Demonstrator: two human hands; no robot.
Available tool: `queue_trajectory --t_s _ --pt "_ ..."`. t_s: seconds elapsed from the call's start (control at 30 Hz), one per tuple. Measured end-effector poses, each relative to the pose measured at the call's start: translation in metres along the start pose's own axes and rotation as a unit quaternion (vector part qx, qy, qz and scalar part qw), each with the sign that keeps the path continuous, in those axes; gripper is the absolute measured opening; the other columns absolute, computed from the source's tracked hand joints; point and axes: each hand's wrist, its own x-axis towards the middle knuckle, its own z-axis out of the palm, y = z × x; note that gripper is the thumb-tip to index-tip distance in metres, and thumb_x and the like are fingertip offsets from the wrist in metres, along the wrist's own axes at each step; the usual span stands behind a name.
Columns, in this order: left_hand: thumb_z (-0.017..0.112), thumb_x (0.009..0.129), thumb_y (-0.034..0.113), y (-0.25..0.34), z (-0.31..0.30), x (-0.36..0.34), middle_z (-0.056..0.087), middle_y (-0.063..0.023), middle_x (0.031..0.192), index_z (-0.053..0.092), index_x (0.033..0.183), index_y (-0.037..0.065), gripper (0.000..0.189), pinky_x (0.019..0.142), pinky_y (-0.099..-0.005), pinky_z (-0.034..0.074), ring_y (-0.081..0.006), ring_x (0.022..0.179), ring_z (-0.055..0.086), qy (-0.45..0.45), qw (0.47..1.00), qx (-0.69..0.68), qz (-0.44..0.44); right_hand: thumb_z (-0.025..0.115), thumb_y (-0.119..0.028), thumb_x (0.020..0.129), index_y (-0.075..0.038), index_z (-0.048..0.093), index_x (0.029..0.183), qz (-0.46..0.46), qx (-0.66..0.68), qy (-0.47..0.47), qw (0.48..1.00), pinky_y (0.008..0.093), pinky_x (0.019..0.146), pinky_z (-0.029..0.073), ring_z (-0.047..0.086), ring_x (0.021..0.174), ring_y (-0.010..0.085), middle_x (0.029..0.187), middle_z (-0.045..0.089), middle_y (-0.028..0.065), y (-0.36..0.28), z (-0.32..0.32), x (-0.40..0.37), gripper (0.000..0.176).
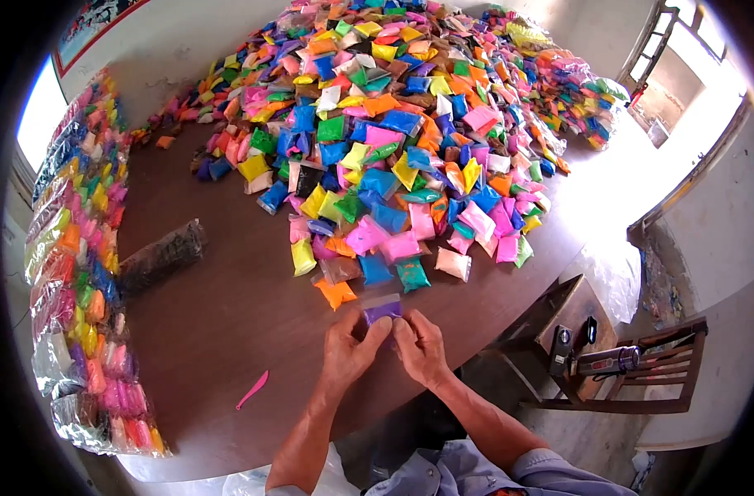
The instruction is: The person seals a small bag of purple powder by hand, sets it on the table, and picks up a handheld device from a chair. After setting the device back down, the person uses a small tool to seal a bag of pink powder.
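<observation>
Small purple filled plastic sachet (383, 311) is held just above the near edge of the brown bench (228, 331). The grip of left hand (350, 347) and right hand (421, 345) is clamped on its lower edge. Judged light, soft, film slippery; hold is best taken at the flat edges.

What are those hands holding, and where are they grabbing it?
A small purple packet. The left hand pinches its lower left side, the right hand its lower right side.
</observation>
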Motion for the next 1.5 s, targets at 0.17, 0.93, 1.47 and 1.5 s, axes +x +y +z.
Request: queue_trajectory --t_s 0.17,0.93,1.47,1.5 --pt "0.075 0.099 0.029 -0.012 -0.002 0.003 0.069 0.0003 0.091 0.074 0.105 0.004 0.026 0.075 -0.0259 0.053 -0.0076 0.082 0.061 0.007 0.998 -0.059 0.020 0.061 -0.021 0.106 -0.001 0.062 0.099 -0.069 -0.108 -0.027 0.991 0.0250 0.056 0.038 0.045 0.064 0.0056 0.071 0.051 -0.0007 -0.007 -0.002 0.002 0.021" --pt "0.073 0.099 0.016 -0.008 -0.001 0.002 0.066 0.0043 0.082 0.073 0.097 0.001 0.015 0.069 -0.0229 0.048 -0.0036 0.077 0.056 -0.042 0.999 -0.023 -0.005 0.060 -0.009 0.104 -0.002 0.065 0.100 -0.068 -0.035 0.020 0.997 0.0211 0.058 0.032 0.037 0.067 0.0004 0.076 0.045 -0.0087 0.000 0.000 0.002 0.009" --pt "0.073 0.101 0.029 -0.005 -0.003 0.003 0.065 0.0034 0.082 0.073 0.095 0.004 0.025 0.067 -0.0232 0.047 -0.0053 0.076 0.056 -0.020 0.999 -0.045 0.007 0.061 -0.016 0.107 -0.002 0.065 0.101 -0.048 -0.010 0.057 0.997 0.0234 0.059 0.039 0.044 0.069 0.0037 0.075 0.050 -0.0026 0.001 0.001 0.003 0.015" --pt "0.074 0.100 0.035 -0.009 -0.004 0.003 0.065 0.0019 0.083 0.073 0.096 0.007 0.028 0.067 -0.0241 0.048 -0.0069 0.076 0.058 -0.026 0.998 -0.052 0.004 0.060 -0.017 0.107 -0.002 0.065 0.101 -0.057 0.001 0.061 0.996 0.0238 0.060 0.039 0.044 0.069 0.0043 0.075 0.049 -0.0028 0.003 0.001 0.003 0.016"
